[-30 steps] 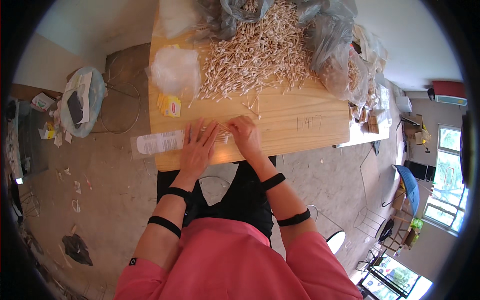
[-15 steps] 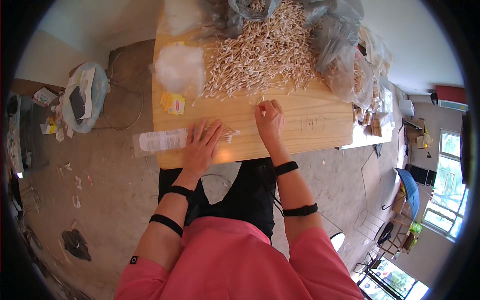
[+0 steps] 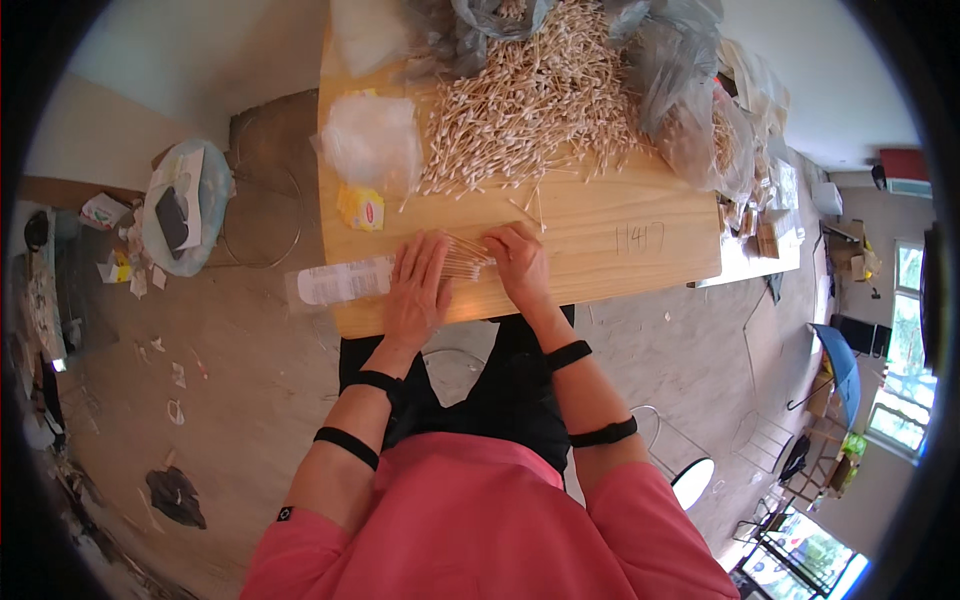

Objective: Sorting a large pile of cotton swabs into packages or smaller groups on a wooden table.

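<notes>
Head view: two bare hands at work near the front edge of a wooden tabletop (image 3: 590,215), centre of frame. Left hand (image 3: 415,295) lies palm down, fingers extended, over the middle of a clear bag (image 3: 345,280) with a white printed label; the bag's far end juts past the tabletop edge at left. Whether the fingers close round the bag underneath cannot be told. Bundle of cotton swabs (image 3: 462,258) shows to the right of that hand, sticks roughly level, slightly fanned, white tips toward the right hand (image 3: 520,265). Right hand: fingers curled, fingertips at the upper right end of the bundle; whether a swab is pinched there cannot be told. Hands apart from each other, bundle between them.

Surroundings: large heap of swabs (image 3: 530,110), upper centre, loosely tangled. Two or so loose swabs (image 3: 540,208) lie crossed just above the right hand. Left of the heap, a pile of clear plastic bags (image 3: 370,145), with yellow printed cards (image 3: 362,208) below it. Grey plastic bag (image 3: 680,75) to the right of the heap; blue umbrella (image 3: 838,375) near the floor, right side of frame
</notes>
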`<move>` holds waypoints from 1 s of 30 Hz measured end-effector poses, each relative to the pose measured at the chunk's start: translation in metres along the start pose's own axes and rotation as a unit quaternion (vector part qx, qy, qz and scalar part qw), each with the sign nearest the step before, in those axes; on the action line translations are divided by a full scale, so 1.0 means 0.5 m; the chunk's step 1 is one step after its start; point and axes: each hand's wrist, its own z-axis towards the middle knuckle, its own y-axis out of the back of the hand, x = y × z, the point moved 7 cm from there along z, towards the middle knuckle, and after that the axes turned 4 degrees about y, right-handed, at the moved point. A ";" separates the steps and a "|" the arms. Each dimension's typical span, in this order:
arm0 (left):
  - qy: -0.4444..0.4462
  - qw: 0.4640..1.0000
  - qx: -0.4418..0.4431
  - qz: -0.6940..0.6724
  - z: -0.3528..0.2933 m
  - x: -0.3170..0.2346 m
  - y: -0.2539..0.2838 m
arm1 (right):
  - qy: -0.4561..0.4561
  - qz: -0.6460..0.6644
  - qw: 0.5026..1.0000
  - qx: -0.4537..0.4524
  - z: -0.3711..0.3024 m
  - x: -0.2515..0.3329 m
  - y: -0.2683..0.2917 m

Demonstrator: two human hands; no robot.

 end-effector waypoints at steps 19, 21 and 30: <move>-0.129 0.976 0.156 0.082 0.032 -0.003 -0.033 | -0.048 0.017 0.992 -0.113 -0.045 -0.002 0.022; -0.132 0.978 0.138 0.081 0.031 -0.007 -0.029 | -0.029 0.012 0.990 -0.136 -0.057 0.002 0.017; -0.126 0.981 0.126 0.078 0.030 -0.009 -0.025 | -0.092 -0.001 0.993 -0.078 -0.027 -0.015 0.006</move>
